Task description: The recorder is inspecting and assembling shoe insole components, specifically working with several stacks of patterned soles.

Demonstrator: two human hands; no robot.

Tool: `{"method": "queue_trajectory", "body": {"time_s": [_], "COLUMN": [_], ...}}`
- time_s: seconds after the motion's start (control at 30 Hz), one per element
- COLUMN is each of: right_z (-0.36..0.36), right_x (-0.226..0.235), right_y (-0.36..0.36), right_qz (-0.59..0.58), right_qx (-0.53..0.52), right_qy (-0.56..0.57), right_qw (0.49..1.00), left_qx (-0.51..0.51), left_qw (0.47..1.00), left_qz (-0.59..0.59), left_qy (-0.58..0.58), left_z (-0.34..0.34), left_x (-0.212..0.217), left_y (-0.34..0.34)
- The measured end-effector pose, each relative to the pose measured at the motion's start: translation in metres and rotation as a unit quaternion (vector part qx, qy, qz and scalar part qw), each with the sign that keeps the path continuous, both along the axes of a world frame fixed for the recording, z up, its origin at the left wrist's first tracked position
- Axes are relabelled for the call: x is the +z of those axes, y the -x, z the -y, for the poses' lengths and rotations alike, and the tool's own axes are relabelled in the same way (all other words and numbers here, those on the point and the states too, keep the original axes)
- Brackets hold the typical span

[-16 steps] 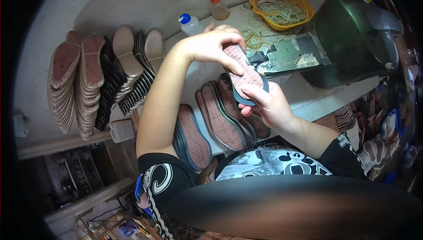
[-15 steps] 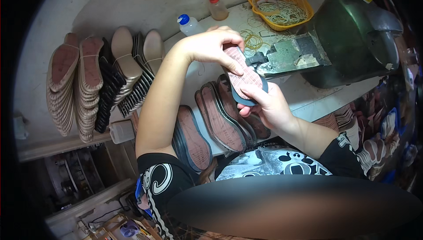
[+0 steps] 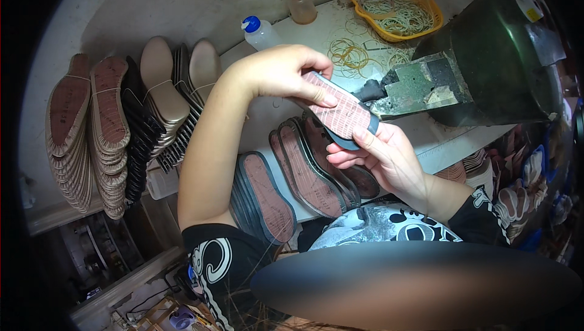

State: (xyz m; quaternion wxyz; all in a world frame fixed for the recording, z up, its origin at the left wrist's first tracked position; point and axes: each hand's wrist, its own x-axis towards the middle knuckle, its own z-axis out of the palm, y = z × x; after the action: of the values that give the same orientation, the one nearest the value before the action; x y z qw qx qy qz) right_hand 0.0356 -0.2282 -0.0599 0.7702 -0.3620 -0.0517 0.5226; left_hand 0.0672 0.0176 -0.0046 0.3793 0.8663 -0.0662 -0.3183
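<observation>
In front of my chest I hold a shoe insole [image 3: 340, 107], pink with a line pattern and edged in dark grey. My left hand [image 3: 289, 77] is closed around its far end, thumb across the pink face and fingers partly hidden behind. At the near end, my right hand [image 3: 392, 156] pinches the edge between thumb and fingers. Just beyond the insole's right side is the black tip [image 3: 372, 90] of a green machine [image 3: 486, 57]; whether they touch, I cannot tell.
Banded stacks of insoles [image 3: 111, 103] lean at the left. Pink insoles with dark edges [image 3: 267, 197] lie on the white table nearest me. Behind stand a blue-capped bottle [image 3: 260, 34], a red-tipped bottle [image 3: 302, 9] and a yellow basket [image 3: 438, 18] of rubber bands. More insoles [image 3: 480, 170] are at right.
The insole has tilted, its near end swinging a little to the right. My right hand has shifted right with it, its thumb now nearer the edge. The whole view has also moved slightly.
</observation>
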Motion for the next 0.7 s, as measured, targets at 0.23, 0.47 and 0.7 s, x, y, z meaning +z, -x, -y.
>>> {"method": "queue_trajectory", "body": {"time_s": [0.23,0.47,0.7], "right_z": [0.005,0.003,0.004], "right_x": [0.004,0.016,0.011], "right_y": [-0.011,-0.019,-0.018], "right_qz": [-0.014,-0.018,0.035], "right_qx": [0.031,0.049,0.062], "right_qy": [0.018,0.069,0.077], "right_qw": [0.999,0.996,0.994], "left_qx": [0.007,0.106,0.206], "left_qw": [0.991,0.987,0.978], "left_qz": [0.094,0.087,0.012], "left_qy": [-0.095,-0.080,-0.024], "left_z": [0.015,0.034,0.044], "left_x": [0.014,0.006,-0.014], "left_y": [0.045,0.074,0.085]}}
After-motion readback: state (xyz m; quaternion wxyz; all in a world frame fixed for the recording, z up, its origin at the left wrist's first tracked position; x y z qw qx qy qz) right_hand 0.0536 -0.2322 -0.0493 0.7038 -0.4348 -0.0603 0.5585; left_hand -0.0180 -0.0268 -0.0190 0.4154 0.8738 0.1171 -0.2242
